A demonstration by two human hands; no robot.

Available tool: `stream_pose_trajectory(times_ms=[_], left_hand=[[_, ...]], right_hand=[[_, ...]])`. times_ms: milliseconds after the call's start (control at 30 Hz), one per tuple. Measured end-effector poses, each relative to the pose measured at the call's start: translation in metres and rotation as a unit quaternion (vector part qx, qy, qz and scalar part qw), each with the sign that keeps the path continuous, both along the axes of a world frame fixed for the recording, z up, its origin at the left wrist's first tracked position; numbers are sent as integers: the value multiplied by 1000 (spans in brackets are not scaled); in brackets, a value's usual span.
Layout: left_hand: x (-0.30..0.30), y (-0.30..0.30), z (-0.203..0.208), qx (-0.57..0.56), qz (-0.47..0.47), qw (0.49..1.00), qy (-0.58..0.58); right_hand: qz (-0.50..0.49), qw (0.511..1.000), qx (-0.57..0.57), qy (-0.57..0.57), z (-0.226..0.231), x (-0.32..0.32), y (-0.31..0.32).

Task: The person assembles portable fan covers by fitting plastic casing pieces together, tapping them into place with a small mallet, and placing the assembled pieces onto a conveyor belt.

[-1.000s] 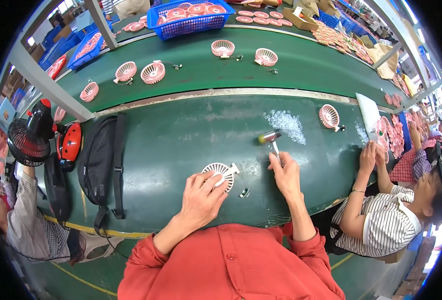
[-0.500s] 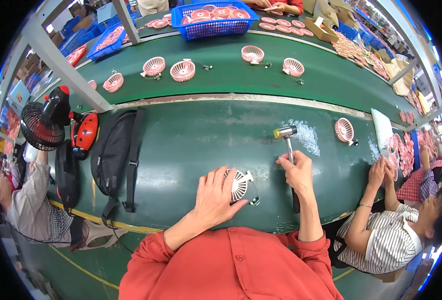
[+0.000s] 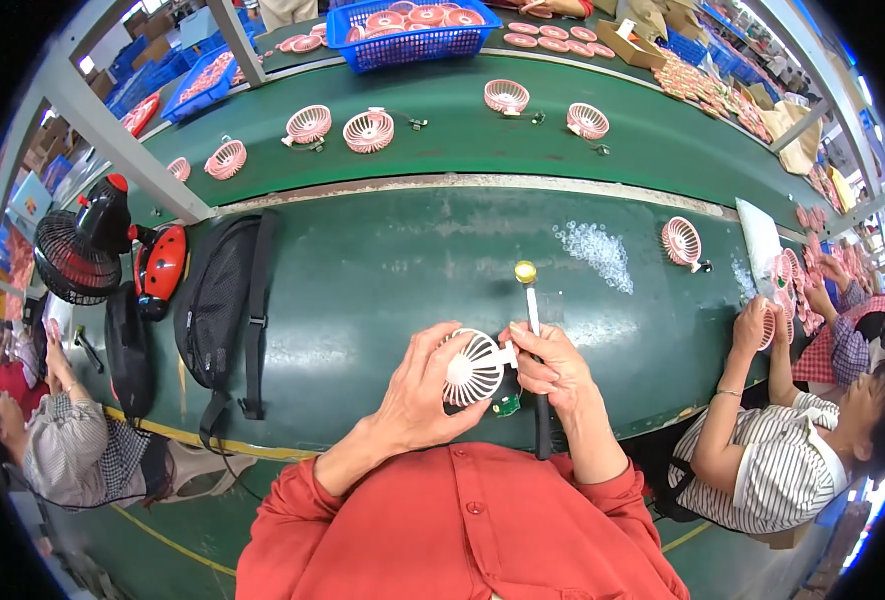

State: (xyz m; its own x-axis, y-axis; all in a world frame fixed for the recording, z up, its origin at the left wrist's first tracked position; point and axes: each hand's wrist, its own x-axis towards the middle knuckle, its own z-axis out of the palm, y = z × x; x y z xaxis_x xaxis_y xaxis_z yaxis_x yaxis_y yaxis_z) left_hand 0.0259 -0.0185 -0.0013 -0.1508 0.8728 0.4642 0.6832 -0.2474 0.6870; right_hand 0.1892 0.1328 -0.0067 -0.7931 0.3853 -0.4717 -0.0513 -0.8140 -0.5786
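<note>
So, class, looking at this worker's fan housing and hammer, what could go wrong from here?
1. The right grip has the hammer while also touching the fan housing, so the hammer might slip or knock it.
2. The green circuit board sits close to the hammer's dark handle and could get bumped.
3. The clear rings lie loose on the bench; a nudge might scatter them.

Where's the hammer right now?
Head view, right of centre: the hammer is in the right hand, just right of the fan cage in the left hand.

Bag (image 3: pixel 217 310) left of fan housing (image 3: pixel 474 370)
</note>
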Motion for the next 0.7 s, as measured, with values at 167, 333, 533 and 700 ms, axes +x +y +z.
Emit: stream_pose_trajectory(times_ms=[167,333,533,700], left_hand=[[4,0,3,-2,-4,1000,-12],[5,1,4,-23,-11,997,-67],[2,2,1,-27,3,997,-79],[5,6,9,-24,31,999,-14]], right_hand=[[-2,1000,-5,9,0,1,-7],[-25,999,20,10,2,4,-13],[-63,992,107,-19,18,5,-24],[-103,889,419,-156,6,0,-33]])
